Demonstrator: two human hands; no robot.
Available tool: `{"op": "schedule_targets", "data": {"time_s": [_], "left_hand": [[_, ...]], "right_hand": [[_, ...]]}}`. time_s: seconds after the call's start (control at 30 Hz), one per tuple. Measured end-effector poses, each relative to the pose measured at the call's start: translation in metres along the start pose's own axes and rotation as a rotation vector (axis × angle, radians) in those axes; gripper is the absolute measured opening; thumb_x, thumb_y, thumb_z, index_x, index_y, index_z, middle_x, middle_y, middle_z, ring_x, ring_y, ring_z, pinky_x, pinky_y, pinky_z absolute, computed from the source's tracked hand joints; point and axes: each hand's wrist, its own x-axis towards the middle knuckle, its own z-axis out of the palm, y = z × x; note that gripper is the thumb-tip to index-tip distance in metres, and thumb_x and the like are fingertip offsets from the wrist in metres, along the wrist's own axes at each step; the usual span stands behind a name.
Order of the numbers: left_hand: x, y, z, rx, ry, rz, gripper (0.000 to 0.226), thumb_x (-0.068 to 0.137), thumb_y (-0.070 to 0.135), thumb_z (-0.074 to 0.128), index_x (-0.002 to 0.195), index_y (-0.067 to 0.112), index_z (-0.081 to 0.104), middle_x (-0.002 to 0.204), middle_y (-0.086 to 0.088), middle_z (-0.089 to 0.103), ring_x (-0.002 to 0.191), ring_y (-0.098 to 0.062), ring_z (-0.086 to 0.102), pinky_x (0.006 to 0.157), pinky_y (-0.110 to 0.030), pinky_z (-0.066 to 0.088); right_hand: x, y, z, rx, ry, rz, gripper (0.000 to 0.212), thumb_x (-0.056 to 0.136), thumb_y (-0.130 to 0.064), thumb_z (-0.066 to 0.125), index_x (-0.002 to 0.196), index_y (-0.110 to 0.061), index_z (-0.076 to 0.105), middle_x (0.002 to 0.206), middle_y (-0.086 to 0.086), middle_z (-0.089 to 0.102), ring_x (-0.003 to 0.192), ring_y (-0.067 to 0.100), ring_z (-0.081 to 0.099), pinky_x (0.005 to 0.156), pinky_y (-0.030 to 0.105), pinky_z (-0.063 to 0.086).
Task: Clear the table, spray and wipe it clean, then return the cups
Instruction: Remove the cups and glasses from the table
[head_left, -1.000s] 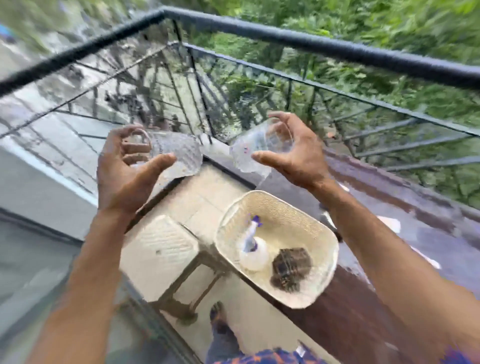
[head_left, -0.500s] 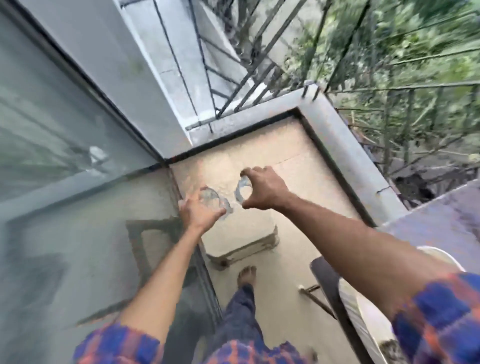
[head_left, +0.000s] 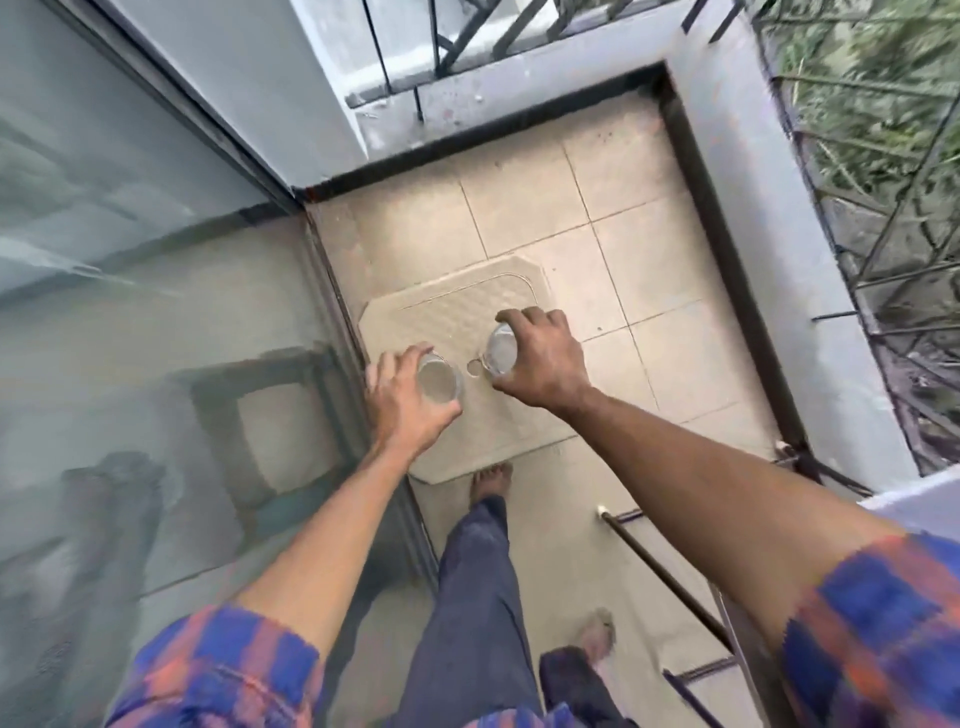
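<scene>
A low beige plastic stool (head_left: 447, 317) stands on the balcony floor right below me. My left hand (head_left: 400, 405) grips a clear glass cup (head_left: 439, 383), mouth up, over the stool's near-left part. My right hand (head_left: 540, 364) grips a second clear glass cup (head_left: 501, 353) from the side, over the stool's middle. Whether the cups rest on the stool top or hang just above it, I cannot tell. A small round hole (head_left: 474, 368) in the stool top shows between the two cups.
A glass sliding door (head_left: 156, 312) runs along the left. A grey parapet (head_left: 779, 208) with a metal railing (head_left: 883, 249) bounds the tiled floor on the right and far side. A dark metal table frame (head_left: 675, 597) stands at my lower right. My bare feet are just behind the stool.
The view swung from the table and its basket down to the stool. Both hands carried the cups down and now hold them upright, low over the stool top.
</scene>
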Motion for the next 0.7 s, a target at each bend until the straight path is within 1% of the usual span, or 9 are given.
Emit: {"op": "schedule_targets", "data": {"time_s": [0.17,0.3,0.47,0.6,0.7], "left_hand": [[0.028,0.000,-0.009,-0.018,0.093,0.004,0.078,0.058,0.034,0.088,0.132,0.026,0.063,0.119,-0.008,0.059,0.115,-0.032,0.048,0.101,-0.032,0.036],[0.066,0.004,-0.029,0.034,0.146,0.035,0.076,0.057,0.039,0.088,0.128,0.027,0.063,0.113,-0.008,0.055,0.111,-0.032,0.048,0.091,-0.029,0.035],[0.099,0.003,-0.048,0.116,0.086,0.111,0.077,0.055,0.050,0.081,0.127,0.034,0.060,0.107,0.000,0.047,0.109,-0.026,0.044,0.094,-0.037,0.045],[0.096,0.002,-0.042,0.187,0.064,0.143,0.076,0.057,0.051,0.081,0.129,0.037,0.059,0.103,0.006,0.041,0.107,-0.024,0.044,0.091,-0.038,0.042],[0.091,0.001,-0.034,0.203,0.073,0.156,0.078,0.057,0.050,0.081,0.131,0.036,0.059,0.105,0.004,0.041,0.108,-0.025,0.044,0.091,-0.039,0.039]], "right_hand": [[0.017,-0.011,-0.004,-0.009,-0.001,-0.035,0.081,0.069,-0.045,0.078,0.143,-0.028,0.049,0.137,0.004,0.055,0.126,0.032,0.044,0.095,0.047,0.050],[0.042,-0.023,-0.011,-0.036,-0.008,-0.043,0.083,0.069,-0.037,0.078,0.145,-0.031,0.046,0.139,0.002,0.051,0.129,0.030,0.041,0.097,0.047,0.048],[0.070,-0.038,-0.015,-0.033,0.021,-0.050,0.084,0.069,-0.041,0.079,0.145,-0.031,0.046,0.137,0.004,0.052,0.127,0.030,0.042,0.098,0.047,0.048],[0.075,-0.042,-0.012,-0.042,0.013,-0.063,0.080,0.071,-0.039,0.077,0.144,-0.032,0.046,0.137,0.003,0.050,0.127,0.030,0.041,0.096,0.047,0.046],[0.074,-0.042,-0.011,-0.036,0.012,-0.064,0.079,0.071,-0.040,0.077,0.144,-0.034,0.046,0.136,0.001,0.048,0.127,0.030,0.040,0.096,0.047,0.045]]}}
